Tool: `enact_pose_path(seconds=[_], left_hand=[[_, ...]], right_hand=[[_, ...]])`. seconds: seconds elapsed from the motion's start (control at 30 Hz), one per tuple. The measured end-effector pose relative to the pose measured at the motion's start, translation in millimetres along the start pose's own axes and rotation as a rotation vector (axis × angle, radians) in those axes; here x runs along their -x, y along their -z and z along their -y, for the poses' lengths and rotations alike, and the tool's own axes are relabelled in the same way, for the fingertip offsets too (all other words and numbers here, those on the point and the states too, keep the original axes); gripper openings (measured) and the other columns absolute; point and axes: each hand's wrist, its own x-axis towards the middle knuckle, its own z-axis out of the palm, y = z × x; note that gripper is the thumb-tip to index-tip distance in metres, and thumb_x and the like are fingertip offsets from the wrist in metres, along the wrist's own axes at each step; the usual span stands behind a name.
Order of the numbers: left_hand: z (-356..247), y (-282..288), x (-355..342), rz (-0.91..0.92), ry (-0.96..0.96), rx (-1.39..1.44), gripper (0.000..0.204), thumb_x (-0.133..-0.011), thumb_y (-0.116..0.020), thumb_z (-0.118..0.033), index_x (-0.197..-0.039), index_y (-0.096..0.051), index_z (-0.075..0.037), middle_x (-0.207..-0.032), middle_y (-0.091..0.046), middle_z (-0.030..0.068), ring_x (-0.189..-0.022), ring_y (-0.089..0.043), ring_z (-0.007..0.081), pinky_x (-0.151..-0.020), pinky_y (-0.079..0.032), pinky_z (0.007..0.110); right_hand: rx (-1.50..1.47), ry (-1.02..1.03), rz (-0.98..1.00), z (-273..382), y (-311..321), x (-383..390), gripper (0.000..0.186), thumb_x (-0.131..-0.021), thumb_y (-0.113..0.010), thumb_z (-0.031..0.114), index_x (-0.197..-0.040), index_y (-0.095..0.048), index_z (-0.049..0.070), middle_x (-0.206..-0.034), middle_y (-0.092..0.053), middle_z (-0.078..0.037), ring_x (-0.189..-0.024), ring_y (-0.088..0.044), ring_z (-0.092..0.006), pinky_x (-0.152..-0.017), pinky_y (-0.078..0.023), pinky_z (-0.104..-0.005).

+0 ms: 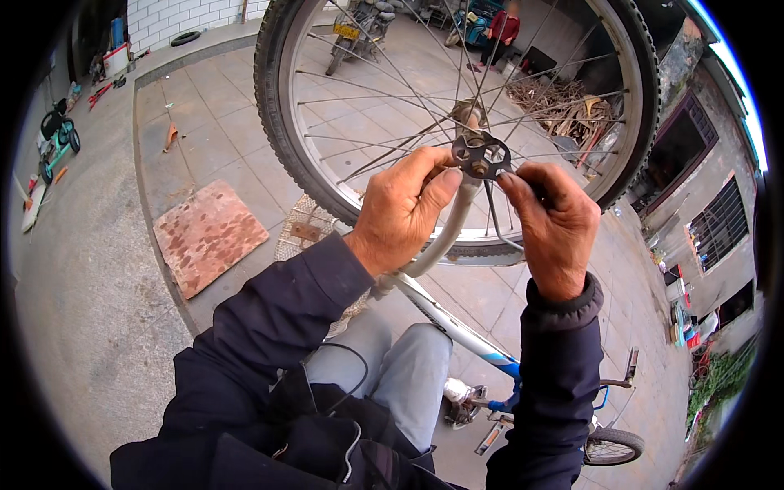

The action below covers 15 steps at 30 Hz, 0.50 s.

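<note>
A bicycle wheel stands raised before me, its fork running down to a white-and-blue frame. At the fork end a flat dark multi-hole spanner sits on or against the axle nut at the hub. My left hand pinches the spanner's left end between thumb and fingers. My right hand is closed on its right end, fingertips at the tool's edge. The nut is partly covered by the spanner.
A stained pink slab lies at left, beside a woven mat. A scooter, a person and a woodpile are behind the wheel. A child's bike is far left; a building wall runs along the right.
</note>
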Motion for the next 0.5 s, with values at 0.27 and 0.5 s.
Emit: enact_pose_path(seconds=[0.27, 0.5], left_hand=[[-4.6, -2.7, -7.0, -0.010, 0.117, 0.041, 0.013, -0.093, -0.057, -0.014, -0.096, -0.058, -0.001, -0.065, -0.057, 0.0086, -0.054, -0.053, 0.0144, -0.051, -0.043, 0.028], [10.5, -4.0, 4.8, 0.045, 0.027, -0.139, 0.016, -0.094, -0.055, -0.013, -0.100, -0.061, 0.001, -0.067, -0.059, 0.0043, -0.058, -0.054, 0.0089, -0.052, -0.044, 0.024]], right_hand=[[-0.135, -0.107, 0.013, -12.6, -3.4, 9.4, 0.013, -0.079, -0.073, 0.006, -0.084, -0.062, -0.001, -0.067, -0.058, -0.007, -0.058, -0.052, -0.0113, -0.056, -0.044, -0.0240], [-0.054, -0.110, 0.112, -10.7, 3.6, 12.9, 0.017, -0.080, -0.071, 0.007, -0.089, -0.060, -0.002, -0.071, -0.063, -0.008, -0.062, -0.055, -0.0102, -0.059, -0.045, -0.0235]])
